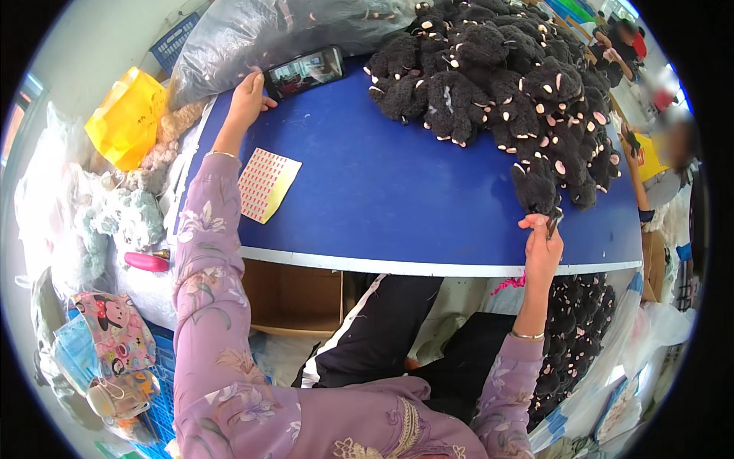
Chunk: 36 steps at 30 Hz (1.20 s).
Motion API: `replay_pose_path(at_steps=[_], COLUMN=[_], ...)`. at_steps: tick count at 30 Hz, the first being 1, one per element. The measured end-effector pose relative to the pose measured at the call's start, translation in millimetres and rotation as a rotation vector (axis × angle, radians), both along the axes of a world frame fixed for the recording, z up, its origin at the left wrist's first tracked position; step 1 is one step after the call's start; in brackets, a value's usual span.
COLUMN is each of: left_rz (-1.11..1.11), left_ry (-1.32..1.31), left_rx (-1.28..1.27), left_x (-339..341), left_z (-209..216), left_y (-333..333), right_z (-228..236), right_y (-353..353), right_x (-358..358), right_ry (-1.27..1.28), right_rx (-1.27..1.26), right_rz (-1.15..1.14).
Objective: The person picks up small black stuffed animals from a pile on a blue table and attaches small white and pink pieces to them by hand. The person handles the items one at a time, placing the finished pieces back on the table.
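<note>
A: What is the left hand doing?
B: Fingers curled, it is touching the black smartphone at the far-left corner of the blue table.
A: And the right hand?
B: It is pinching a black plush toy near the table's near-right edge; lifting it free looks next.
A: Obstacles?
B: The plush heap is crowding behind; a pink sticker sheet is lying left.

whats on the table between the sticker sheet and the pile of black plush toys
Nothing: in the head view only bare blue table lies between the sticker sheet and the black plush toys.
</note>
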<state>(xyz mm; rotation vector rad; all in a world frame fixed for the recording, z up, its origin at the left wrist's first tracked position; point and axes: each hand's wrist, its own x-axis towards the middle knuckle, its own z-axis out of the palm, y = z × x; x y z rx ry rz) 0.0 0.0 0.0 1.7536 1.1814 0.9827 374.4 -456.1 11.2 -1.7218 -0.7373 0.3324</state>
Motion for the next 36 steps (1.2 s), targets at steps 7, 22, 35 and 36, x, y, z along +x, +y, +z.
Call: replay_pose_path(at_steps=[7, 22, 35, 36], left_rz=[-0.012, -0.003, -0.484, -0.649], left_ry=[0.022, -0.031, -0.342, -0.342], left_rx=[0.039, -0.004, 0.211, 0.154], left_x=[25, 44, 154, 159], left_z=[1, 4, 71, 82], left_y=[7, -1, -201, -233], right_z=[-7, -6, -4, -4], right_y=[6, 4, 2, 4], right_x=[2, 3, 5, 4], right_ry=[0.005, -0.036, -0.045, -0.048], right_rx=[0.004, 0.026, 0.003, 0.002], right_rz=[0.035, 0.054, 0.057, 0.051])
